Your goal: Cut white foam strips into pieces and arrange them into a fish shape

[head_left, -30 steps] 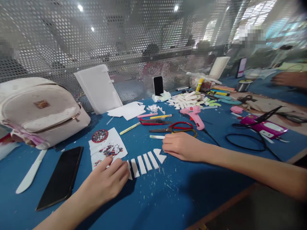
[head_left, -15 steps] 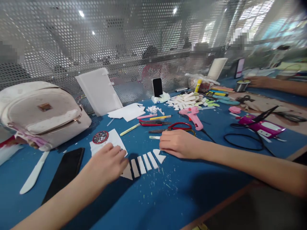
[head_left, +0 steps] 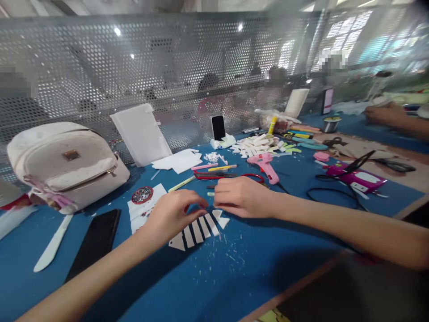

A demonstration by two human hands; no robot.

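White flat cut pieces lie in a row on the blue table, like a fish: a pointed piece with a dark dot (head_left: 177, 242), several strips (head_left: 197, 230) and a notched tail piece (head_left: 221, 220). My left hand (head_left: 174, 212) hovers over the row's upper edge, thumb and forefinger curved with a gap between them. Beside the tail piece, my right hand (head_left: 239, 197) has its fingers curled together; what they hold, if anything, is hidden. A pale stick (head_left: 210, 194) pokes out at its fingertips. Left of my left hand, a round red-rimmed dish of small beads (head_left: 142, 195) rests on white paper (head_left: 134, 212).
Behind my right hand are red-handled scissors (head_left: 253, 177) and a pink glue gun (head_left: 264, 166). Markers (head_left: 223, 168) and a heap of white pieces (head_left: 256, 145) lie farther back. At left are a backpack (head_left: 70, 170), black phone (head_left: 95, 237) and white knife (head_left: 53, 246). Another person's hand (head_left: 385, 114) is far right.
My left hand has moved right, from the dotted piece toward my right hand, and its thumb and forefinger now show apart. The dotted piece is uncovered. The view has tilted up slightly.
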